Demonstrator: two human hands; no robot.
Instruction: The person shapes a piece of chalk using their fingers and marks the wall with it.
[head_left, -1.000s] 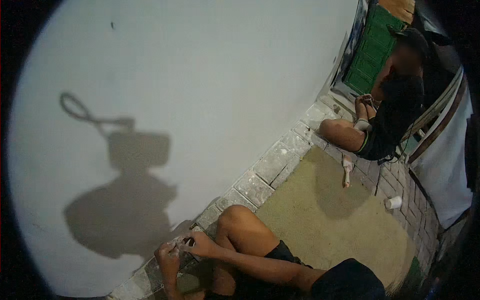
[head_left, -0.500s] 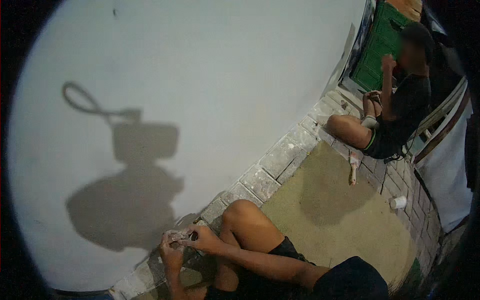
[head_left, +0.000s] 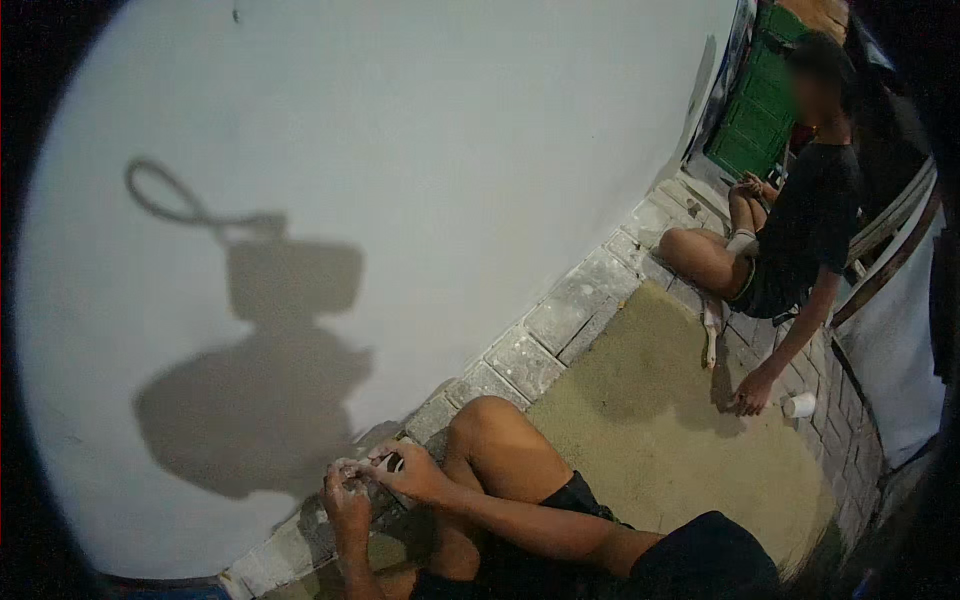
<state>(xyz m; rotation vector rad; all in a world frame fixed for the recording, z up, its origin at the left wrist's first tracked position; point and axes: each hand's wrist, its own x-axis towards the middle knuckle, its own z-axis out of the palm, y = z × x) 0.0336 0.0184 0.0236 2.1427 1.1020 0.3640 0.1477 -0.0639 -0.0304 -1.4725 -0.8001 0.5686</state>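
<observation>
Close together in front of the wall, my two hands are dusted with whitish powder. My left hand has its fingers curled at a small whitish item, too small and covered to identify. Bent fingers of my right hand grip a small dark piece with a white edge and meet the left fingertips. My bare knee is raised just right of the right hand.
A pale wall rises ahead, above a row of grey blocks. On a tan floor patch, another person sits at the far right, near a brush, a white cup and a green panel.
The other person's raised hand has come down, and an arm now reaches to the floor beside the white cup. My hands have barely shifted; the dark piece with the white edge shows more clearly.
</observation>
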